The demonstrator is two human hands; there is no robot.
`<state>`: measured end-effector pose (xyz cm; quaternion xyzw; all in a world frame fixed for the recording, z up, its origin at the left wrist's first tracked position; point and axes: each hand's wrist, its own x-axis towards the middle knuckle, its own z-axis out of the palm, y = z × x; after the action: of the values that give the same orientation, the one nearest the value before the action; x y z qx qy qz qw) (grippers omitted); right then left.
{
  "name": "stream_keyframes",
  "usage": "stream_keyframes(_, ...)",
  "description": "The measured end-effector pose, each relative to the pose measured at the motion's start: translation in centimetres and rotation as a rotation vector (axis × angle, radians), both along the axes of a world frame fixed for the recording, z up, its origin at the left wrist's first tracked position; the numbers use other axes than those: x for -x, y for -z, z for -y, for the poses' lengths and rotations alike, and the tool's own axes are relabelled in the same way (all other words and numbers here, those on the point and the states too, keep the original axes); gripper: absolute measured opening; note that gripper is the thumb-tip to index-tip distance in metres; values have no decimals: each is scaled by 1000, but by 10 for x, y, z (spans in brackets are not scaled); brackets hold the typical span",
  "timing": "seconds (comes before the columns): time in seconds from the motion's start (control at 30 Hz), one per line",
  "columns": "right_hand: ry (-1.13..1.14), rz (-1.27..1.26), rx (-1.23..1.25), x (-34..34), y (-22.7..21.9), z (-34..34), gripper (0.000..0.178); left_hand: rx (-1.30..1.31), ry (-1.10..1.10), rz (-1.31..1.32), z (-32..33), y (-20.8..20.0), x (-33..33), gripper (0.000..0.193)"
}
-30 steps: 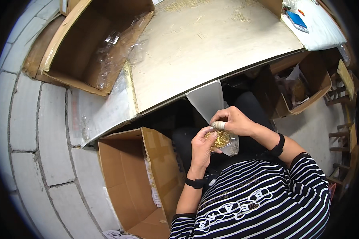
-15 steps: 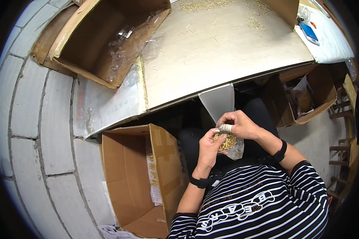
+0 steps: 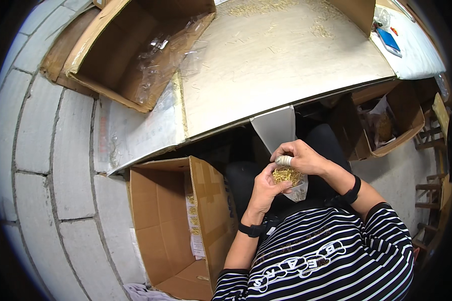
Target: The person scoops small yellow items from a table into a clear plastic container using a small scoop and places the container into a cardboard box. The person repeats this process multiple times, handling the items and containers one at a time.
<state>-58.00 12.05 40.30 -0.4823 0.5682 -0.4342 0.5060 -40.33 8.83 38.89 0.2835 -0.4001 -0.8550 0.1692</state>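
Note:
Above my lap I hold a small clear plastic box [image 3: 301, 181] filled with thin gold-coloured metal pieces [image 3: 286, 175], perhaps pins or small nails. My left hand [image 3: 264, 188] grips the box from its left side, the thumb lying across the near edge. Curled over the far edge is my right hand [image 3: 302, 158], its fingertips close to those of my left hand. White tape [image 3: 284, 160] wraps one right finger. Whether the right fingertips pinch the box's lid or rim is hidden. Clear plastic [image 3: 299, 193] shows just below the box.
Loose gold pieces [image 3: 258, 7] lie scattered on the table [image 3: 266, 65]. An open carton [image 3: 110, 55] with clear plastic boxes stands at the far left. Another carton [image 3: 160, 220] is left of my legs, a third [image 3: 397, 140] under the table at right. A blue phone [image 3: 388, 41] lies far right.
My left thumb has moved down from across the gold pieces to the box's near edge, so more of the contents show. The right hand has barely moved.

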Motion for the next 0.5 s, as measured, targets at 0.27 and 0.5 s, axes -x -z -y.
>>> stream_keyframes(0.27,-162,-321,195,2,-17,1,16,-5,-68,12,1,0,1,55)
stream_keyframes(0.5,-40,-280,328,-5,-29,3,21,6,-155,-54,3,-4,-1,51)
